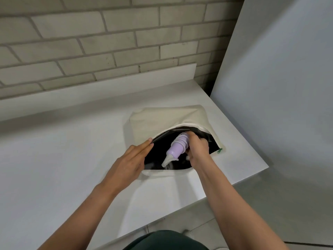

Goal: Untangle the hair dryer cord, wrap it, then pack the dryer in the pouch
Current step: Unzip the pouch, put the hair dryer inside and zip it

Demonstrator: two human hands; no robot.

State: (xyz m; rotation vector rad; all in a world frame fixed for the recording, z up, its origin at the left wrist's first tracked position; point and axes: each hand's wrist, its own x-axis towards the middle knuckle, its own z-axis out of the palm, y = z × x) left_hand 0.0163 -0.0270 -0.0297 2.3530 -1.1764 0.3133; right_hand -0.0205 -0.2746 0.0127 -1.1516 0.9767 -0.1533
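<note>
White bench point(54, 159): left hand point(128, 162) flat-fingered spreads the pouch point(162, 118) mouth so right hand point(197, 150), gripping the dryer point(175, 150), feeds it in.

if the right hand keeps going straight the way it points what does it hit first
Likely the black lining of the pouch, just beyond the dryer the right hand grips; depth is unclear.
</note>
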